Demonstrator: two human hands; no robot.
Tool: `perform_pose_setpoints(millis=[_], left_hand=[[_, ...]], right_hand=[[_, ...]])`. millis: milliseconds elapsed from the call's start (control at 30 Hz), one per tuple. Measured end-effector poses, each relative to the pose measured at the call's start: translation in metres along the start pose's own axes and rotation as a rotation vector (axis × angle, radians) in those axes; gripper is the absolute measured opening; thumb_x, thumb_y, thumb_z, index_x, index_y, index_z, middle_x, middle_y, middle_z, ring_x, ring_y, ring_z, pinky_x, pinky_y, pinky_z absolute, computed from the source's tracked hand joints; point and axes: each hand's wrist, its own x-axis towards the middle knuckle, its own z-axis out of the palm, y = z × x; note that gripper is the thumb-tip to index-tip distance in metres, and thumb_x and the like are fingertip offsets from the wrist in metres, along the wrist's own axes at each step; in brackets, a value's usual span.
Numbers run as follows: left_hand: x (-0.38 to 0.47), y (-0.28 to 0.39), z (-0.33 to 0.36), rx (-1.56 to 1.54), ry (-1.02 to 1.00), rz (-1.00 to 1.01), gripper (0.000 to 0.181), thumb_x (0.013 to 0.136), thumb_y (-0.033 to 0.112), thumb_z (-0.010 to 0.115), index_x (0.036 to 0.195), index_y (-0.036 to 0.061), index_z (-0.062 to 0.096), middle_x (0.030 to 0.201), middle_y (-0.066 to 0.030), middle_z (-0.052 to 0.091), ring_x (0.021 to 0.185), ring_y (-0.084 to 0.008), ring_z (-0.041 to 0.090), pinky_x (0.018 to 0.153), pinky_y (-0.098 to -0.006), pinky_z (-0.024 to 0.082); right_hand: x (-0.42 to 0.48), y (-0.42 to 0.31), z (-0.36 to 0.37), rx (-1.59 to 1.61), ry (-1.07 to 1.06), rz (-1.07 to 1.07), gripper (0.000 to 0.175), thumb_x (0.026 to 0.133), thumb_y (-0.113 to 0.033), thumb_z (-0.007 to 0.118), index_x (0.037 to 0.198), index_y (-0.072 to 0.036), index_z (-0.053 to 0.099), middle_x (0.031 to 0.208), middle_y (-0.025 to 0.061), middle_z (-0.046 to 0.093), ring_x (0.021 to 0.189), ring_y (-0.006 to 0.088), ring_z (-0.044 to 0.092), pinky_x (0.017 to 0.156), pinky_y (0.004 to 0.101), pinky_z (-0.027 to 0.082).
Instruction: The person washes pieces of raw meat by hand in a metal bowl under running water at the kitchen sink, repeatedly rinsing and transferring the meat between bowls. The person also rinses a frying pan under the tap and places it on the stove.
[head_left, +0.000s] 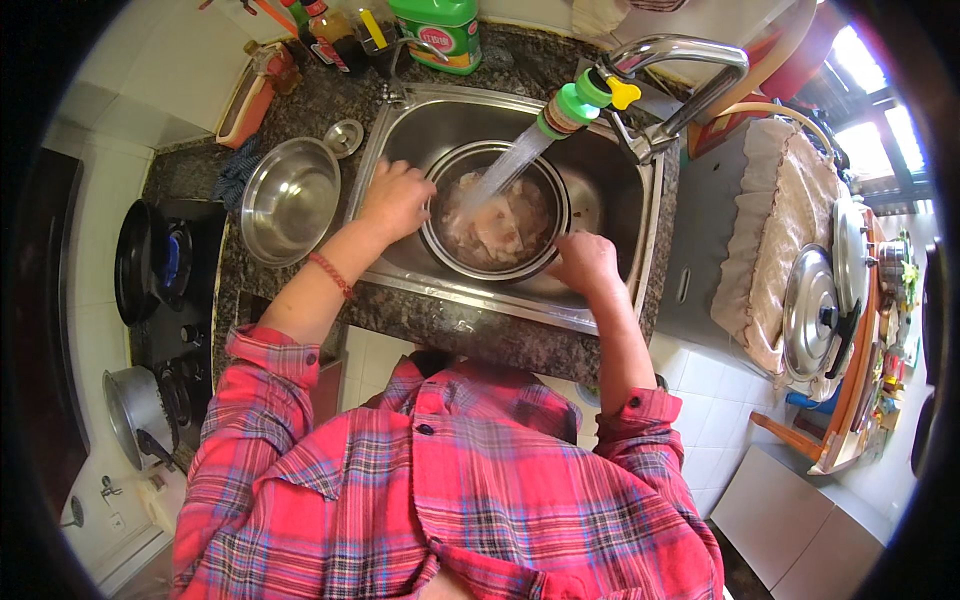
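Note:
A round metal pot (559, 196) stands in the stainless steel sink (607, 124) under running water. Pale pieces of what looks like raw meat (499, 225) lie in water inside it. At the pot's left rim, my left hand (395, 196) has its fingers curled on the edge. My right hand (589, 261) grips the lower right side of the pot, its fingertips partly hidden. A stream falls into the pot from the green filter nozzle (570, 111) on the chrome faucet (679, 49).
Left of the sink are an empty metal basin (291, 201) and a sink strainer (344, 138). Farther left, a blue flame (174, 259) burns beside a black pan (135, 262). A green jug (439, 34) and several bottles stand behind. Pot lids (810, 311) are at right.

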Motion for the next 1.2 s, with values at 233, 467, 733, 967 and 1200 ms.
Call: perform_pose_setpoints(millis=[233, 467, 733, 967, 1200], left_hand=[[-0.032, 0.01, -0.005, -0.244, -0.054, 0.009, 0.031, 0.08, 0.028, 0.071, 0.106, 0.0102, 0.07, 0.106, -0.0092, 0.068, 0.107, -0.0276, 0.058, 0.095, -0.0413, 0.039], [-0.122, 0.01, 0.011, -0.399, 0.091, 0.118, 0.029, 0.08, 0.023, 0.072, 0.104, 0.0084, 0.068, 0.108, -0.0101, 0.066, 0.11, -0.0292, 0.057, 0.099, -0.0424, 0.039], [-0.195, -0.018, 0.001, -0.47, 0.277, 0.042, 0.026, 0.08, 0.02, 0.071, 0.102, 0.0075, 0.068, 0.103, -0.0092, 0.065, 0.107, -0.0296, 0.056, 0.099, -0.0429, 0.038], [-0.227, -0.038, 0.006, -0.491, 0.226, -0.018, 0.023, 0.081, 0.02, 0.07, 0.099, 0.0064, 0.069, 0.102, -0.0093, 0.065, 0.107, -0.0294, 0.057, 0.099, -0.0425, 0.04], [-0.235, -0.046, 0.014, -0.533, 0.231, -0.013, 0.022, 0.08, 0.019, 0.07, 0.098, 0.0061, 0.069, 0.103, -0.0098, 0.066, 0.106, -0.0303, 0.058, 0.096, -0.0429, 0.042]], right_hand=[[-0.023, -0.011, 0.029, 0.393, 0.261, 0.163, 0.031, 0.082, -0.025, 0.073, 0.103, -0.003, 0.069, 0.097, 0.0189, 0.069, 0.088, 0.0301, 0.069, 0.077, 0.0363, 0.053], [-0.056, -0.038, 0.091, 0.141, 0.559, 0.238, 0.027, 0.083, -0.024, 0.07, 0.104, -0.007, 0.066, 0.1, 0.015, 0.066, 0.087, 0.0354, 0.065, 0.076, 0.0445, 0.051], [-0.055, -0.04, 0.111, -0.096, 0.61, 0.437, 0.024, 0.089, -0.028, 0.056, 0.091, -0.008, 0.068, 0.092, 0.0166, 0.068, 0.081, 0.038, 0.067, 0.072, 0.0486, 0.053], [-0.052, -0.047, 0.107, -0.154, 0.527, 0.521, 0.03, 0.089, -0.031, 0.054, 0.086, -0.006, 0.07, 0.092, 0.0175, 0.069, 0.084, 0.0376, 0.067, 0.076, 0.0478, 0.053], [-0.05, -0.051, 0.103, -0.205, 0.467, 0.582, 0.031, 0.089, -0.032, 0.053, 0.087, -0.007, 0.07, 0.093, 0.0164, 0.07, 0.087, 0.0362, 0.068, 0.078, 0.0466, 0.053]])
